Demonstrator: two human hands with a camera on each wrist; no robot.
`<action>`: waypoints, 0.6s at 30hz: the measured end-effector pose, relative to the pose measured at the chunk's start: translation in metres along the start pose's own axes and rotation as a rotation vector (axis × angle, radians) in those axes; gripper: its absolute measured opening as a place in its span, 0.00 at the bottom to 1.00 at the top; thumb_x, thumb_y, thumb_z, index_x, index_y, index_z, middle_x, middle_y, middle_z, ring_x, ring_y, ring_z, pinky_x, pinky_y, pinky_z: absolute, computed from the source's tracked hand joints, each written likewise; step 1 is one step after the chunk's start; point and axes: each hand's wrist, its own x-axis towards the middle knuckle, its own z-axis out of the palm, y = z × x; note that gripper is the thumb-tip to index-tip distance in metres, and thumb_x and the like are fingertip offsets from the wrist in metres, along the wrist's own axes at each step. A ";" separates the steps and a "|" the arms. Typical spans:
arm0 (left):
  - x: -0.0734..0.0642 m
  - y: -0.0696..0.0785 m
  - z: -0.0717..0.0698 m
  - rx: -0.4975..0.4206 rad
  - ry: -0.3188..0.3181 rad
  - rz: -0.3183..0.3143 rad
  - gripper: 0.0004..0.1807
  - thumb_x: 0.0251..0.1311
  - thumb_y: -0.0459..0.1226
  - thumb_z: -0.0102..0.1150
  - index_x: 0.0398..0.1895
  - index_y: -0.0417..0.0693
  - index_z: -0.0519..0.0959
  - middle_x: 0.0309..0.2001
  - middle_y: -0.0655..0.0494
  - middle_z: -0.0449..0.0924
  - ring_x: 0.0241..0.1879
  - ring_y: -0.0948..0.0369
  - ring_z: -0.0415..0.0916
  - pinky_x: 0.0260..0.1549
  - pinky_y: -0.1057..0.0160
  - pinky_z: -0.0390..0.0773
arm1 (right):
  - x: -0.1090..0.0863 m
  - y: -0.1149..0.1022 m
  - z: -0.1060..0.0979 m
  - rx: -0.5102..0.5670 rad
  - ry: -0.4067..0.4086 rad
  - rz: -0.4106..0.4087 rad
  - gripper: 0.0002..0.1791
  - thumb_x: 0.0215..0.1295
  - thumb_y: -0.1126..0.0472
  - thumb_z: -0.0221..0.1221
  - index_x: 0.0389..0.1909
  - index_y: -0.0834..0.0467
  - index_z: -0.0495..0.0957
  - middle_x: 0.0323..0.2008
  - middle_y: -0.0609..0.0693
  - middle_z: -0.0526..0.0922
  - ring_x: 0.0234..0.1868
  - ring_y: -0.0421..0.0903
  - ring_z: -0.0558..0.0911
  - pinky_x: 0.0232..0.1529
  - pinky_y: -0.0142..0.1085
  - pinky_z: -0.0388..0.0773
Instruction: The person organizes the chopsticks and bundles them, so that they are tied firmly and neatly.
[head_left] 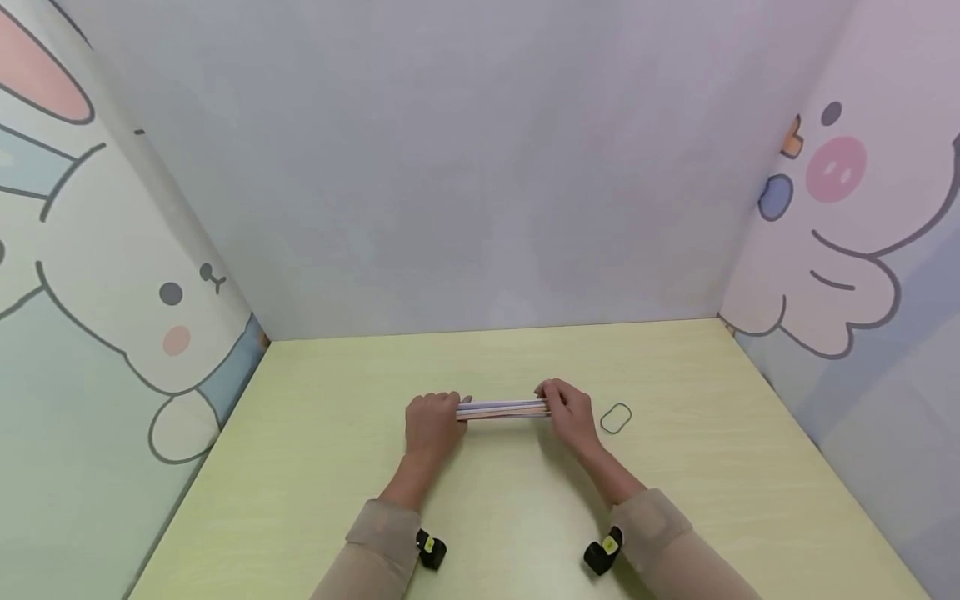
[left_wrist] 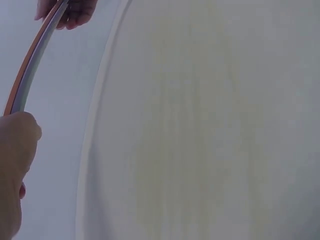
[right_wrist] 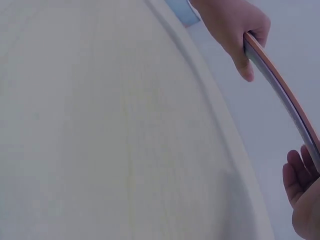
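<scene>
A slim bundle of long, thin white, lilac and orange pieces point(head_left: 502, 409) stretches level between the two hands, above the tabletop. My left hand point(head_left: 433, 423) grips its left end, fingers curled over it. At the right end, my right hand point(head_left: 572, 414) holds the bundle between thumb and fingers. In both wrist views the bundle point(left_wrist: 34, 62) appears as a narrow curved band with an orange edge. What kind of pieces make it up, I cannot tell. A thin dark loop like a rubber band point(head_left: 631, 414) lies on the table just right of the right hand.
A pale yellow-green table point(head_left: 300, 467) spreads beneath the hands. Behind it rises a plain grey wall point(head_left: 480, 167), with cartoon-printed panels point(head_left: 862, 275) at both sides. Black wrist cameras point(head_left: 432, 552) sit at the beige sleeves point(head_left: 375, 550).
</scene>
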 end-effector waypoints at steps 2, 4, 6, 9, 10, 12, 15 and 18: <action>0.002 0.004 -0.001 0.022 0.018 -0.022 0.19 0.57 0.44 0.71 0.14 0.47 0.77 0.11 0.56 0.73 0.10 0.59 0.61 0.14 0.60 0.65 | -0.001 -0.015 -0.004 0.062 0.009 -0.019 0.12 0.78 0.66 0.50 0.40 0.66 0.82 0.31 0.56 0.84 0.30 0.41 0.76 0.33 0.30 0.71; 0.003 0.007 -0.002 0.038 0.024 -0.016 0.20 0.57 0.44 0.71 0.13 0.47 0.77 0.11 0.56 0.73 0.10 0.60 0.59 0.13 0.60 0.65 | 0.000 -0.019 -0.006 0.107 0.005 -0.027 0.10 0.77 0.69 0.50 0.45 0.67 0.81 0.32 0.59 0.84 0.30 0.40 0.76 0.31 0.29 0.71; 0.005 0.010 -0.004 0.045 0.031 0.019 0.20 0.57 0.46 0.71 0.13 0.48 0.77 0.11 0.58 0.73 0.09 0.61 0.58 0.12 0.62 0.63 | 0.002 -0.022 -0.009 0.164 -0.008 0.010 0.10 0.76 0.69 0.51 0.48 0.65 0.79 0.34 0.61 0.84 0.31 0.39 0.78 0.31 0.28 0.72; 0.008 0.013 -0.005 0.053 0.045 0.071 0.19 0.57 0.47 0.70 0.15 0.49 0.78 0.11 0.59 0.74 0.09 0.62 0.58 0.11 0.64 0.61 | 0.004 -0.015 -0.010 0.214 -0.035 0.056 0.10 0.77 0.66 0.52 0.52 0.62 0.79 0.37 0.59 0.84 0.36 0.39 0.82 0.33 0.28 0.74; 0.008 0.014 -0.005 0.059 0.056 0.077 0.18 0.57 0.47 0.70 0.15 0.50 0.78 0.12 0.59 0.74 0.09 0.62 0.59 0.10 0.64 0.61 | 0.004 -0.016 -0.011 0.215 -0.059 0.056 0.10 0.77 0.65 0.52 0.52 0.62 0.78 0.38 0.59 0.84 0.38 0.40 0.82 0.34 0.29 0.75; 0.010 0.013 -0.006 0.069 0.080 0.064 0.18 0.57 0.45 0.70 0.14 0.49 0.77 0.11 0.58 0.74 0.08 0.61 0.61 0.10 0.63 0.61 | 0.003 -0.017 -0.012 0.201 -0.101 0.027 0.12 0.78 0.64 0.51 0.54 0.62 0.78 0.42 0.61 0.83 0.42 0.46 0.83 0.37 0.30 0.76; 0.010 0.012 -0.009 0.073 0.104 0.047 0.18 0.55 0.44 0.71 0.14 0.48 0.77 0.12 0.58 0.74 0.08 0.60 0.62 0.10 0.63 0.62 | 0.005 -0.018 -0.011 0.177 -0.100 -0.012 0.13 0.77 0.66 0.51 0.58 0.63 0.75 0.50 0.62 0.81 0.51 0.51 0.79 0.45 0.28 0.75; 0.008 0.012 -0.013 0.066 0.108 0.038 0.18 0.56 0.44 0.71 0.14 0.48 0.77 0.11 0.57 0.73 0.08 0.60 0.62 0.10 0.63 0.62 | 0.006 -0.020 -0.008 0.197 -0.021 0.007 0.15 0.77 0.68 0.50 0.60 0.62 0.73 0.56 0.58 0.78 0.59 0.51 0.75 0.53 0.25 0.72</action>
